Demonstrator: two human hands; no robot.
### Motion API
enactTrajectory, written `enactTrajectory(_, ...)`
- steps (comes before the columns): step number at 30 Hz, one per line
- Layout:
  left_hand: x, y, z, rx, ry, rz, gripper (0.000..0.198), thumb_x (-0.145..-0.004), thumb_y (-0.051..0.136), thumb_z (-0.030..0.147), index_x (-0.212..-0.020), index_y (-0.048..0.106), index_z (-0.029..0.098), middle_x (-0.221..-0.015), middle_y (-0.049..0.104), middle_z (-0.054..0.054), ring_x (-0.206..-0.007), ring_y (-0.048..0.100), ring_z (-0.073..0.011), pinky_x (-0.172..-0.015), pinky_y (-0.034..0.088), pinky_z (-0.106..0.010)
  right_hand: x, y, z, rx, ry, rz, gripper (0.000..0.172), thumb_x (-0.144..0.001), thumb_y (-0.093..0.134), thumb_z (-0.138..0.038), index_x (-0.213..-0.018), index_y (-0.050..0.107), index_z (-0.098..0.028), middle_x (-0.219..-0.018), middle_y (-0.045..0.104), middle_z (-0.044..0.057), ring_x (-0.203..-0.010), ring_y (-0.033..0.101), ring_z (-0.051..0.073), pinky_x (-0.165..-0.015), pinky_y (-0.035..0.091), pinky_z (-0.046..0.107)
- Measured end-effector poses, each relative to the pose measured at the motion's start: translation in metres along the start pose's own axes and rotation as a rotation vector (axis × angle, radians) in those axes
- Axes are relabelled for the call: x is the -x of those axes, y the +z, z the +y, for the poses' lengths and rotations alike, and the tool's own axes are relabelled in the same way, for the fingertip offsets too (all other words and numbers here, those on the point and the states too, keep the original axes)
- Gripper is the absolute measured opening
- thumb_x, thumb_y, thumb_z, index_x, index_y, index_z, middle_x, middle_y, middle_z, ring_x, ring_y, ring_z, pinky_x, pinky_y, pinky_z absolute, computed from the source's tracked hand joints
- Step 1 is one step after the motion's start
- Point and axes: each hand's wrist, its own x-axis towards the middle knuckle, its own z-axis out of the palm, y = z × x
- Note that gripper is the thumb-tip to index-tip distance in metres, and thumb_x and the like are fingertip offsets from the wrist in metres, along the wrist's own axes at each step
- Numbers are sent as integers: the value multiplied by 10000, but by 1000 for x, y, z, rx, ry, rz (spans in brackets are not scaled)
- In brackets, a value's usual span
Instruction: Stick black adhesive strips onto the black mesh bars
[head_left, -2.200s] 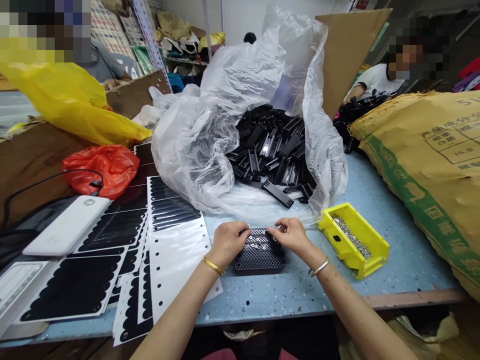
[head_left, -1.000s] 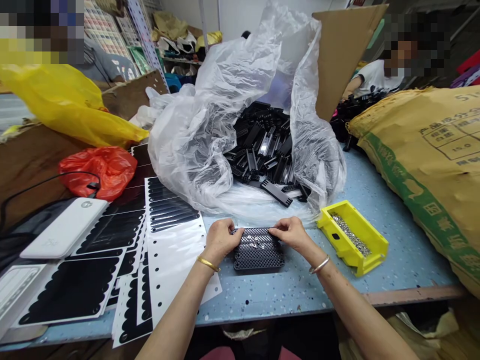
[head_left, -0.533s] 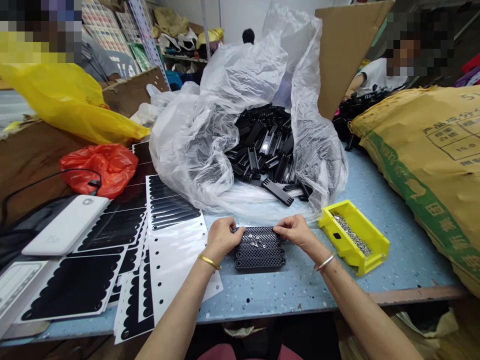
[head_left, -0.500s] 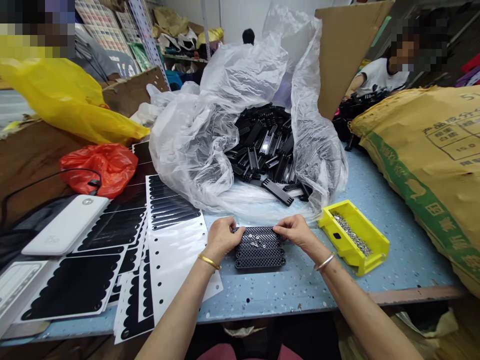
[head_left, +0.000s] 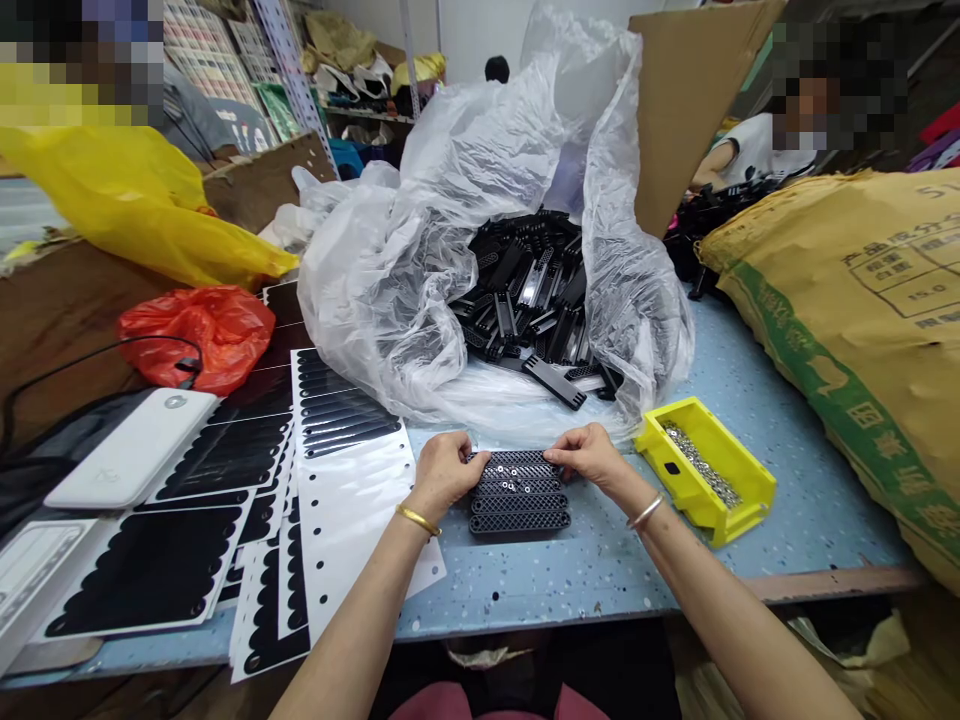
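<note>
Several black plastic strips with a criss-cross lattice surface lie side by side on the blue speckled table. A few small silvery nut-like pieces are scattered on top of them. My left hand is closed, its thumb and fingers pinching the left end of the farthest strip. At that strip's right end my right hand is closed too, with thumb and forefinger on the edge. To the right stands a yellow bin holding many small silvery metal pieces.
A clear plastic bag full of black strips stands behind my hands. Sheets with black scalloped strips, a white power bank and a red bag lie left. A large yellow sack fills the right; a person sits beyond.
My right hand's fingers have shifted very slightly at the strip's right end. Otherwise the hands, strips and small metal pieces stay as they were; the view has moved a little.
</note>
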Motion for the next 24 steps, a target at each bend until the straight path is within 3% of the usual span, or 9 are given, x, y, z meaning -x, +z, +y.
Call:
enactTrajectory(5,-4,-2,-7,165,-65,-85,218,-710,664,349,-594,619,169,-508,588,8,-554,575,-150,-544,368,-244,-6,-1,-6,0,57,-31,189,-513,758,-272,-457,631,-145,-333,543,2,-293,427,72,-320,233,177)
enactTrajectory(10,-8,-3,-15,378,-125,-186,145,-700,665,267,-620,619,154,-420,558,30,-428,563,-129,-456,387,-216,-4,-1,-4,-5,48,-25,199,-521,765,-292,-476,643,-143,-352,559,7,-306,441,79,-332,257,186)
enactTrajectory(16,-10,-13,-16,636,-202,-357,156,-699,692,225,-615,600,130,-401,572,2,-364,553,-112,-357,326,-174,-3,-2,-5,-13,53,-30,202,-510,778,-294,-482,650,-141,-361,564,6,-325,473,88,-336,279,185)
enactTrajectory(24,-15,-23,-17,710,-192,-455,209,-667,749,251,-605,597,121,-468,620,-25,-407,603,-121,-343,325,-165,-2,-2,-6,4,59,-42,210,-519,777,-302,-485,644,-142,-361,554,1,-333,458,84,-335,281,185)
